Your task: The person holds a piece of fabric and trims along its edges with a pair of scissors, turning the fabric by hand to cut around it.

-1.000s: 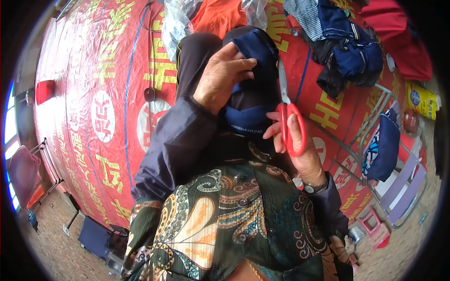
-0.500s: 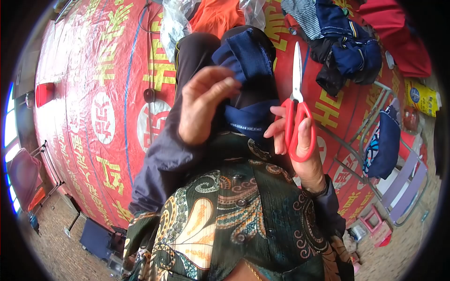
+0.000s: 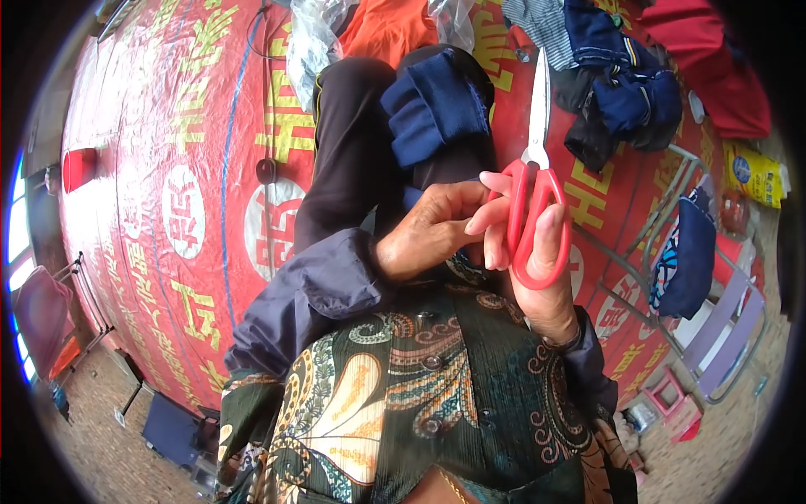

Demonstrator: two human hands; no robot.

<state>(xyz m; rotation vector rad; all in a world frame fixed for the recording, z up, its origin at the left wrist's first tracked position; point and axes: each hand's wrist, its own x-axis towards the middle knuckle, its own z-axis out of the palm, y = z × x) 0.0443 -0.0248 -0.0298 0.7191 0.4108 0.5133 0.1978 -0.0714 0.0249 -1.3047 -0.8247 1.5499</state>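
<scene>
Red-handled scissors (image 3: 522, 227) point upward, blades nearly closed, with my right hand (image 3: 537, 277) closed on their handles. My left hand (image 3: 428, 231) is beside it, its fingers bent together near the right fingertips; whatever they pinch is too hidden to make out. A folded navy cloth (image 3: 437, 105) lies on my knee, touched by neither hand. Under my hands a second navy piece (image 3: 411, 198) on my lap is mostly covered.
Orange cloth in clear plastic (image 3: 388, 29) lies beyond my knees. Dark and striped clothes (image 3: 625, 88) are heaped at the upper right on the red printed sheet (image 3: 151, 277). A folding chair (image 3: 722, 340) stands at the right, a red bucket (image 3: 80, 169) at the left.
My left hand has let go of the folded navy cloth and moved down beside my right hand. The scissors have shifted right and now point up, away from the cloth.
</scene>
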